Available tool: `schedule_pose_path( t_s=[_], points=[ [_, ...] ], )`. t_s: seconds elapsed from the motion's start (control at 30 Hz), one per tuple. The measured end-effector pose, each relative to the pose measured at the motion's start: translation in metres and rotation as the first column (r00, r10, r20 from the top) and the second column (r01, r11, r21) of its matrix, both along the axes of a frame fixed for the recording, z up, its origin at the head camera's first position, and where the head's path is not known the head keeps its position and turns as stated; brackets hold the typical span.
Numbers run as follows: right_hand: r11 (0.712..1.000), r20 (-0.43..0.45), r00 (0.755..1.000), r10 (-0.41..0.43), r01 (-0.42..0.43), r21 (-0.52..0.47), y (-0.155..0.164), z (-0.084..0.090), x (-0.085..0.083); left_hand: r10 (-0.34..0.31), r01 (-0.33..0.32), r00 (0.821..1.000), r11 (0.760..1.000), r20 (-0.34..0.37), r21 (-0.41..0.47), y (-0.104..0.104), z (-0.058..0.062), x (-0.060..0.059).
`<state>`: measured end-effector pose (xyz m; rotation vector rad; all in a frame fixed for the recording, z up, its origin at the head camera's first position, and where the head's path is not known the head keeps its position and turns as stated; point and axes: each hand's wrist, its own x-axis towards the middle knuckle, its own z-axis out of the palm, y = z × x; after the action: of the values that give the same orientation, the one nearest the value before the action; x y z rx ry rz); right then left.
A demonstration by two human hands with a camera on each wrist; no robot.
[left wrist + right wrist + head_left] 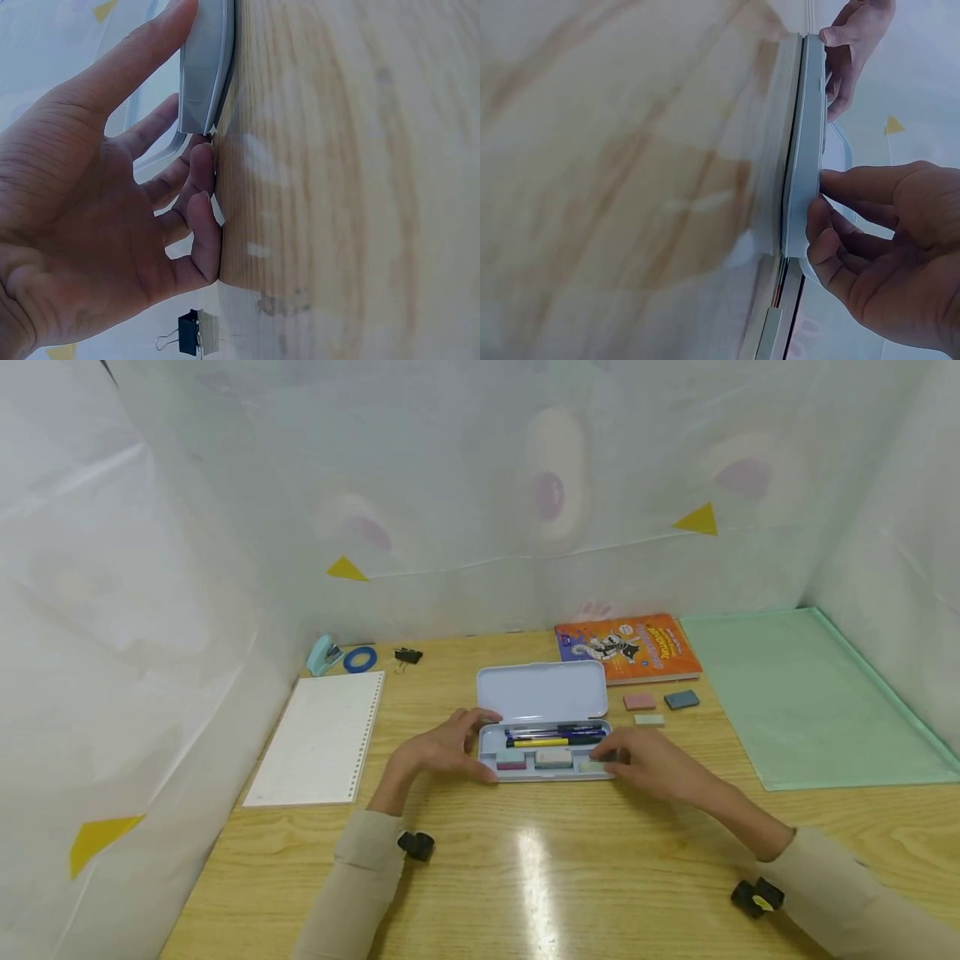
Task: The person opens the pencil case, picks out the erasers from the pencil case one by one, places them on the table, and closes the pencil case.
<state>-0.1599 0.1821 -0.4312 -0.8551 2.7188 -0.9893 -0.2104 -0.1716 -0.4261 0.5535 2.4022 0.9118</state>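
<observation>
An open pale-blue pencil case (542, 692) lies on the table, lid tipped back. Its rear compartment holds several pens (551, 733), one of them yellow. Along the front sit a two-coloured eraser (512, 761), a white eraser (553, 759) and a pale green eraser (591, 767), each in its own section. My left hand (450, 745) grips the case's left end, thumb at the front corner and fingers behind. At the right end, my right hand (651, 763) pinches the pale green eraser inside the tray; in the right wrist view the case wall (804, 157) hides the eraser.
Behind the case's right side lie a pink eraser (640, 702), a dark blue eraser (682, 700), another pale green eraser (649, 720) and an orange book (652, 652). A green mat (832, 710) covers the right; a notepad (318, 743), blue tape roll (360, 660) and binder clip (408, 655) lie left.
</observation>
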Motion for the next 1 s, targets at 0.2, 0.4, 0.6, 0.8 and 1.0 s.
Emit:
schedule_pose_path(
  t_s=[0.2,0.4,0.6,0.8,1.0],
  points=[
    [1.0,0.002,1.0,-0.002,0.002,0.002,-0.006,0.003,0.002,0.006,-0.006,1.0,1.0,0.001,0.0,0.0,0.0,0.001],
    [0.999,-0.035,0.999,0.027,-0.026,0.031,-0.012,0.001,0.003,0.009,-0.009,1.0,1.0,0.001,0.0,0.0,0.0,0.002],
    [1.0,-0.111,0.994,0.02,-0.017,0.026,-0.009,0.0,0.008,-0.003,0.003,1.0,1.0,-0.009,-0.011,0.001,0.001,0.001],
    [0.998,-0.092,0.996,-0.004,-0.002,-0.068,-0.001,0.009,0.008,-0.006,0.005,1.0,1.0,-0.01,-0.011,0.001,0.001,0.0],
    [0.984,-0.006,1.0,-0.023,0.022,-0.177,0.008,0.015,0.001,-0.004,0.004,1.0,1.0,-0.007,-0.013,0.001,0.001,0.0]
  ],
)
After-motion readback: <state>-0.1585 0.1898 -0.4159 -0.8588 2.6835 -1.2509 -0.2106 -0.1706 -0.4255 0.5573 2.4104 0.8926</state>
